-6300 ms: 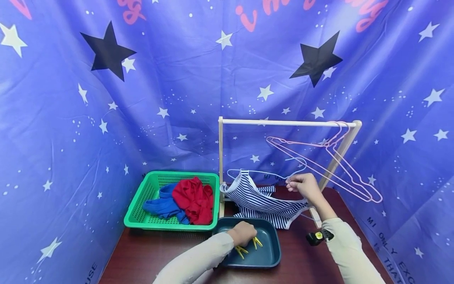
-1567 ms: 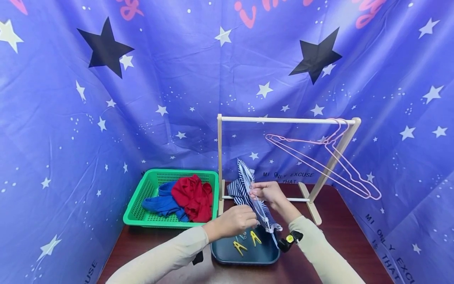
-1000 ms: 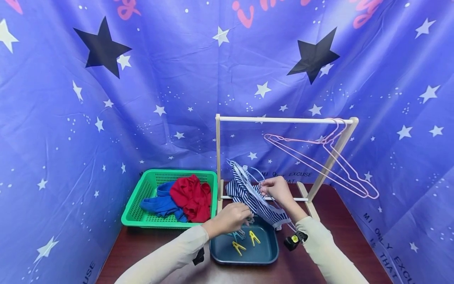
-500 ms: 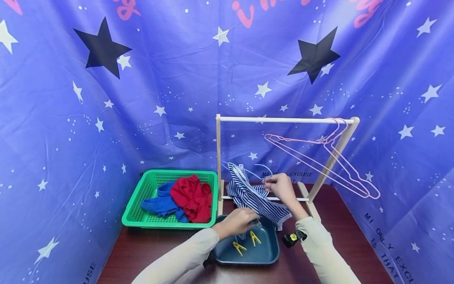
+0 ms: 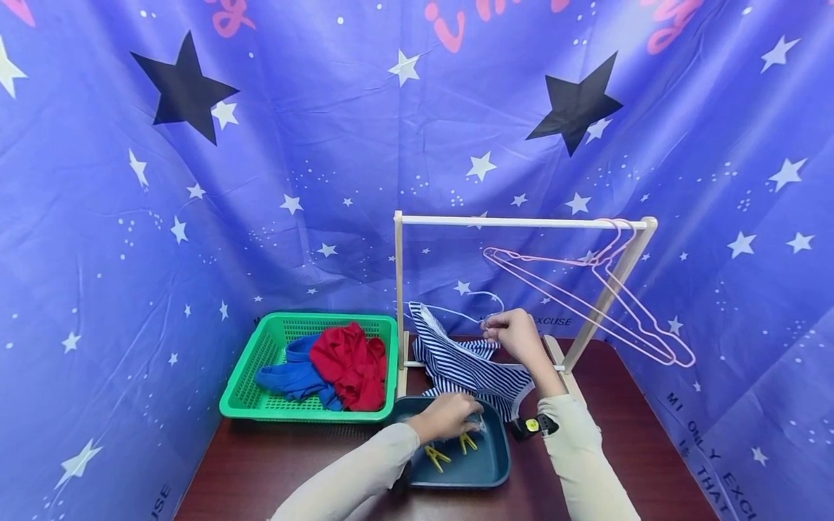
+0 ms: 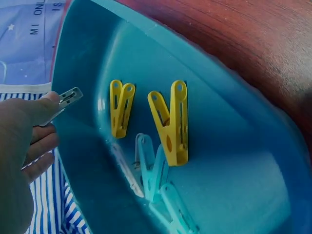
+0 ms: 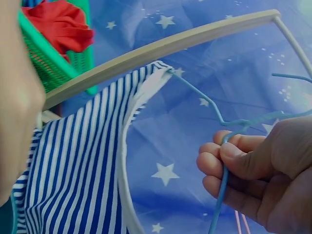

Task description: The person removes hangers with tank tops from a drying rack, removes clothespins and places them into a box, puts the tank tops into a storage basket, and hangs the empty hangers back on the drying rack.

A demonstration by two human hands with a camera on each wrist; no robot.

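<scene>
My left hand (image 5: 449, 416) reaches over the dark blue-green tray (image 5: 485, 467). Between its thumb and finger it pinches a grey clothespin (image 6: 71, 96). Two yellow clothespins (image 6: 176, 129) lie in the tray, along with light-blue ones (image 6: 152, 170) and a pale one (image 6: 127, 170). My right hand (image 5: 517, 336) grips a light-blue wire hanger (image 7: 196, 94) just below its hook. A blue-and-white striped sleeveless top (image 5: 469, 369) hangs slanting from that hanger, its neckline sagging, partly behind the tray's far rim. The hanger's right end is hidden behind the right hand and top.
A green basket (image 5: 244, 387) at left holds red (image 5: 352, 365) and blue (image 5: 293, 380) cloths. Behind the tray stands a wooden rack (image 5: 399, 289); pink hangers (image 5: 625, 289) hang at its right end. A starry curtain surrounds the brown table (image 5: 287, 463).
The left hand, earlier up beside the striped top, has come down over the tray. The right hand has moved slightly up and right, and the top, seen narrow before, now shows more broadly.
</scene>
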